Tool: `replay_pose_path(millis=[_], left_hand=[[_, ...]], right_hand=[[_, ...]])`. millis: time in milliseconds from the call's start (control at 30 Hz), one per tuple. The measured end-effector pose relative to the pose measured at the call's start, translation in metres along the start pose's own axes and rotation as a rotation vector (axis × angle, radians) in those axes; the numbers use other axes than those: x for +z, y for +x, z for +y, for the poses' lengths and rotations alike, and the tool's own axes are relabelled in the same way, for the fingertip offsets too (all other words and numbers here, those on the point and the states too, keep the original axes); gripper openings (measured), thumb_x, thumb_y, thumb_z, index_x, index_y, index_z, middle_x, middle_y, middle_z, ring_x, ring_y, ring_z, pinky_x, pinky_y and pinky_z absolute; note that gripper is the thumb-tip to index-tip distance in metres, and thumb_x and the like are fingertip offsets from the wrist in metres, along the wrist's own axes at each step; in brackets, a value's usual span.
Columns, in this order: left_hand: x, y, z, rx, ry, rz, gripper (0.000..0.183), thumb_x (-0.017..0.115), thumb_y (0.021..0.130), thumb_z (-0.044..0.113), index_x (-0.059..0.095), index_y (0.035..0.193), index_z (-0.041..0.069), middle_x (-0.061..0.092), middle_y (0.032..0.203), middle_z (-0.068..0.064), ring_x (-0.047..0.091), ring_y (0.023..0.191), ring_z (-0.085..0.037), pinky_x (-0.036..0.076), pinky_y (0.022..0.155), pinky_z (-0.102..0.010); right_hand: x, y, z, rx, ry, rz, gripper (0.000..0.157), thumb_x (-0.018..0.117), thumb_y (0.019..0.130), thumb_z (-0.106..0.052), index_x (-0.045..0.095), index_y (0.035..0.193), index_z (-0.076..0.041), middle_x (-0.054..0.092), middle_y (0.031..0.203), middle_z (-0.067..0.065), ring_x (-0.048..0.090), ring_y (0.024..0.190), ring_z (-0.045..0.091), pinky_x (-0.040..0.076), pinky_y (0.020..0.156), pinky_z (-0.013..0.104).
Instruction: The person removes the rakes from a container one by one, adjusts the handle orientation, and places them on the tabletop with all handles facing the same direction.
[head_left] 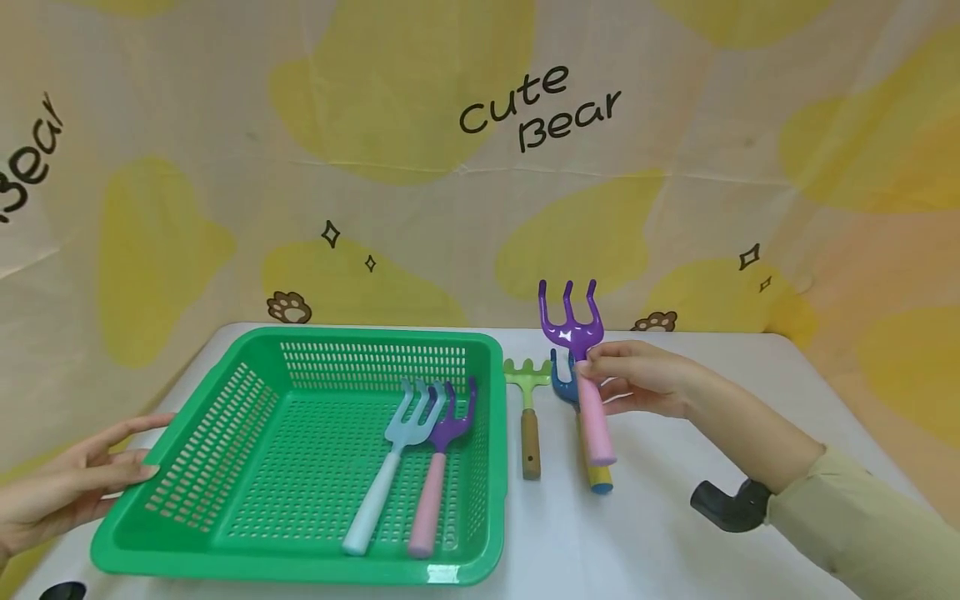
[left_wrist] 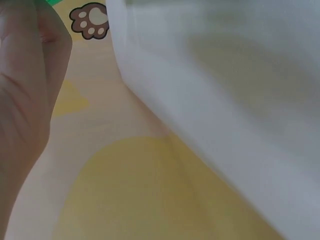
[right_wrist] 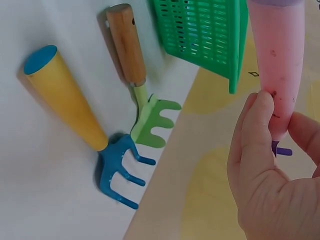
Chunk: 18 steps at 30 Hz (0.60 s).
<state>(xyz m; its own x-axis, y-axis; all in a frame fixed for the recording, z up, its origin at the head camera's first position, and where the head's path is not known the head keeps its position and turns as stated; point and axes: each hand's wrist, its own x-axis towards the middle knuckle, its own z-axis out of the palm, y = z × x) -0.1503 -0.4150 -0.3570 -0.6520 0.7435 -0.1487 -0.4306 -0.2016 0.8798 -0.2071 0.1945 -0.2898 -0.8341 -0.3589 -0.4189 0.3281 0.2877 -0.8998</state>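
on the near green basket [head_left: 300, 568], pinching the rim with the left hand [head_left: 86, 477]. in the nearly closed right hand [head_left: 641, 375], gripping a purple fork [head_left: 592, 412] tines up, with a blue fork [head_left: 562, 390] just below and a green rake [head_left: 530, 437] left of that hand.

Near the left edge of the worktop [head_left: 660, 542] the left hand [head_left: 78, 483] holds the rim of a green basket [head_left: 300, 567], in which a pale blue fork [head_left: 381, 487] overlaps a purple fork [head_left: 427, 504] — both along the basket's right side, handles toward its near edge. The right hand [head_left: 643, 379] pinches a second purple fork [head_left: 594, 421] by its pink handle, tines toward the worktop's far edge — it partly hides a blue fork [head_left: 599, 477] beside a green rake [head_left: 530, 437].
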Motion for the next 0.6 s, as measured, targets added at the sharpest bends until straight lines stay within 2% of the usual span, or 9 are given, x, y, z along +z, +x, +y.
replay_pose_path(millis=[133, 267, 600], left_hand=[[0.0, 0.0, 0.001, -0.016, 0.019, 0.023, 0.064, 0.018, 0.099, -0.008, 0.046, 0.135, 0.036, 0.059, 0.123, -0.006, 0.058, 0.11, -0.026, 0.046, 0.093, -0.042], [0.0, 0.0, 0.0, -0.013, 0.012, 0.009, 0.064, 0.018, 0.099, -0.008, 0.046, 0.136, 0.036, 0.058, 0.124, -0.007, 0.058, 0.111, -0.027, 0.046, 0.094, -0.042], [-0.002, -0.001, -0.002, 0.003, 0.03, 0.025, 0.064, 0.019, 0.099, -0.009, 0.046, 0.136, 0.035, 0.059, 0.122, -0.006, 0.058, 0.109, -0.026, 0.047, 0.093, -0.042]], right_hand=[[-0.005, -0.002, 0.001, -0.017, -0.004, 0.007, 0.034, 0.057, 0.093, -0.02, 0.047, 0.116, 0.002, 0.055, 0.097, 0.009, 0.058, 0.087, 0.023, 0.055, 0.079, 0.036], [-0.009, -0.003, 0.001, -0.036, -0.01, 0.014, 0.033, 0.057, 0.093, -0.019, 0.048, 0.116, 0.003, 0.056, 0.096, 0.009, 0.059, 0.087, 0.023, 0.055, 0.08, 0.037], [-0.016, -0.006, 0.007, -0.026, -0.037, 0.042, 0.038, 0.057, 0.094, -0.021, 0.046, 0.12, 0.004, 0.056, 0.097, 0.009, 0.059, 0.088, 0.022, 0.055, 0.08, 0.037]])
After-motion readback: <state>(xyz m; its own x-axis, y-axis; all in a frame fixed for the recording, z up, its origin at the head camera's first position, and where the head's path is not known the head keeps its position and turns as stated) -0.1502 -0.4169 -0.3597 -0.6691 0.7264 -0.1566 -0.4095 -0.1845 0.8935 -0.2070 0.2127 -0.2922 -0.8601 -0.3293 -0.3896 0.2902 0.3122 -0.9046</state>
